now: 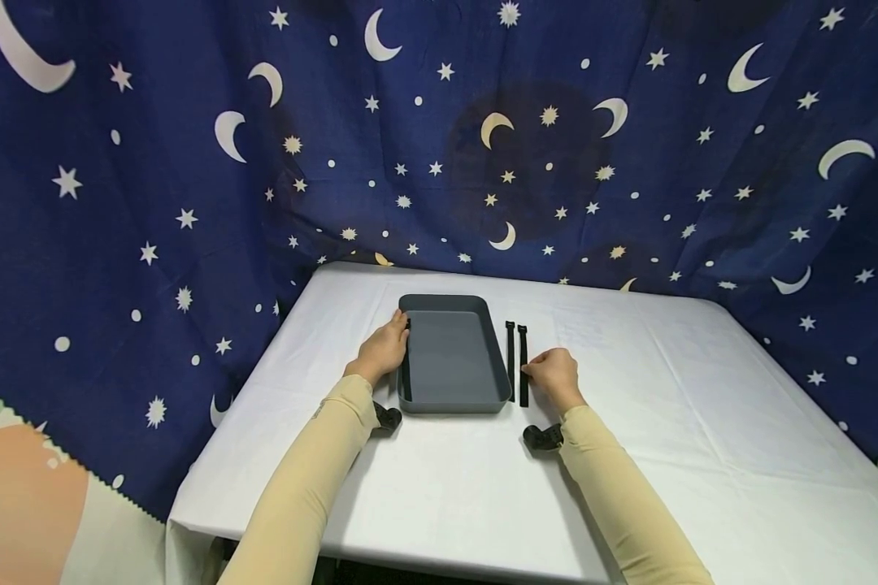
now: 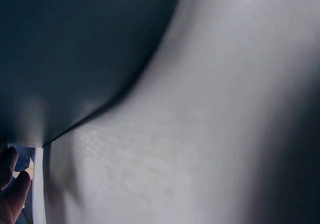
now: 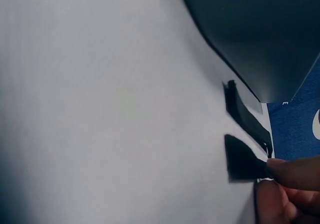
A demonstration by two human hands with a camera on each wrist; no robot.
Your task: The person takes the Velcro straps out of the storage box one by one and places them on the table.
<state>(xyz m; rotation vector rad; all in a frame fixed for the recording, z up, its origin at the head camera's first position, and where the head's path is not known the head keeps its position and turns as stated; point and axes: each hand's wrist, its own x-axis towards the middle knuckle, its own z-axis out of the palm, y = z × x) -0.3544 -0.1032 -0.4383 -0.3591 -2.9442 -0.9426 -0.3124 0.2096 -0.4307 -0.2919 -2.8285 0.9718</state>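
A grey rectangular tray (image 1: 449, 406) lies on the white table. At its left side is my left hand (image 1: 382, 348), holding the rim, fingertips over the edge. A dark strip (image 1: 406, 378) runs along the inside of that wall; whether it is a strap or shadow is hard to tell. To the right of the tray lie two black straps, each with a small buckle-like end: a nearer one (image 1: 510, 357) and an outer one (image 1: 523, 390). My right hand (image 1: 556, 375) pinches the outer strap by its edge between thumb and finger, as the right wrist view also shows.
White cloth covers the table (image 1: 651, 455), with its front edge near my forearms. A dark blue curtain (image 1: 439, 162) with moons and stars hangs behind and at the sides. Black devices sit at the left wrist (image 1: 389, 418) and the right wrist (image 1: 541, 437).
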